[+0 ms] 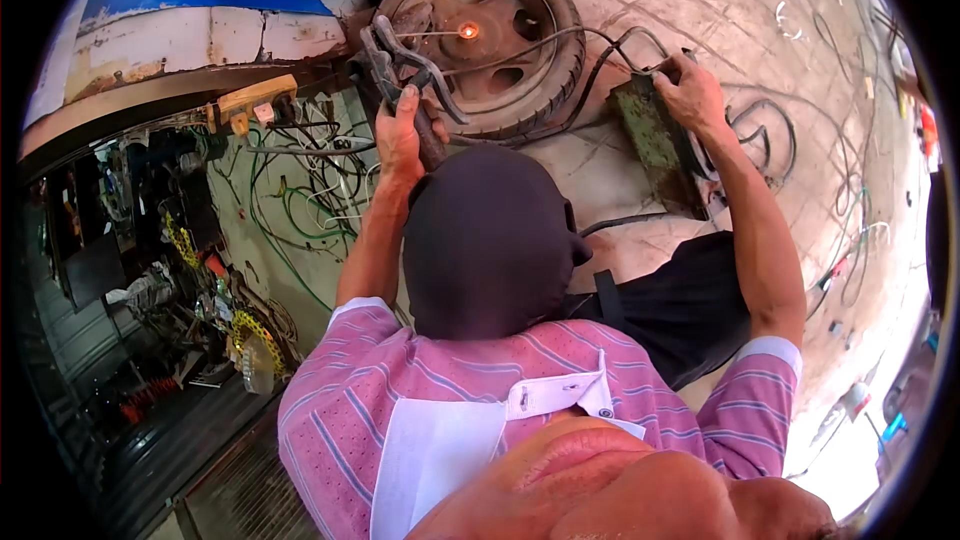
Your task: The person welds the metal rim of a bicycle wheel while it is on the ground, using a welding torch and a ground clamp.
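Note:
My left hand point(401, 130) is closed round a pliers-like welding electrode holder point(384, 62) with curved grey metal parts. A thin rod reaches from it to a glowing orange spot point(468, 31) at the hub of a tyred wheel point(520, 25). My right hand point(692, 92) has its fingers curled over the far end of a worn green metal box point(655, 145); what exactly they grip there is partly hidden. A black cable point(590, 32) runs across the wheel towards that end. Close in front of my chest, a dark rounded thing point(488, 245) hides the floor.
A blue and white panel with rust point(215, 35) stands at the far left, by a yellowish wooden block point(255, 105). Below it lie tangled green and white cables point(310, 205) and cluttered metal parts point(215, 310). More cables point(770, 135) loop over the concrete floor point(700, 0) at right.

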Tool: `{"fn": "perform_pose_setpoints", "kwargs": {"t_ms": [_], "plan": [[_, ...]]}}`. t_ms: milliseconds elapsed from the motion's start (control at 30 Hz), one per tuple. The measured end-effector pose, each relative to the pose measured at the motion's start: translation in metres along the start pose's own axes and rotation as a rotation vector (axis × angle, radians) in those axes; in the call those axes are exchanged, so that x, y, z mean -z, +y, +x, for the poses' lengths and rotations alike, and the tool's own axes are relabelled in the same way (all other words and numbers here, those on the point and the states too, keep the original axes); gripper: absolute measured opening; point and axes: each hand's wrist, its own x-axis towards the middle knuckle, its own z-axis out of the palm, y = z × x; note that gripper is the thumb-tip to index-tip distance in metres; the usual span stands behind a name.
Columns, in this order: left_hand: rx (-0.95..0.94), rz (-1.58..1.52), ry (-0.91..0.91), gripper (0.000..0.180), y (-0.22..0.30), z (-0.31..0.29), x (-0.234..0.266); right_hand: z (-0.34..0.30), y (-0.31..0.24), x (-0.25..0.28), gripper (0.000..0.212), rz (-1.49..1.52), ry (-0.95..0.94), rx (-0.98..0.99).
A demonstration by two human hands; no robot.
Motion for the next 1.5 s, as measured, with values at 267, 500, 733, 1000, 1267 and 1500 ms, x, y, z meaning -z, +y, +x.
{"fn": "perform_pose_setpoints", "kwargs": {"t_ms": [267,500,733,1000,1267,1500], "plan": [[-0.069,0.165,0.018,0.033,-0.002,-0.004,-0.005,-0.001,-0.008,0.005,0.033,-0.008,-0.021,-0.022],[-0.079,0.235,0.011,0.032,-0.003,-0.002,-0.008,-0.001,-0.007,0.006,0.033,-0.006,-0.023,-0.015],[-0.11,0.245,-0.023,0.035,-0.004,0.002,-0.011,-0.001,-0.007,0.006,0.034,-0.013,-0.018,-0.007],[-0.117,0.297,-0.025,0.036,-0.004,0.004,-0.011,0.0,-0.007,0.007,0.034,-0.011,-0.02,0.001],[-0.117,0.29,-0.01,0.034,-0.005,0.004,-0.012,-0.001,-0.008,0.007,0.033,-0.022,-0.036,-0.004],[-0.121,0.306,-0.026,0.033,-0.005,0.005,-0.012,-0.002,-0.006,0.005,0.03,-0.021,-0.018,0.008]]}}
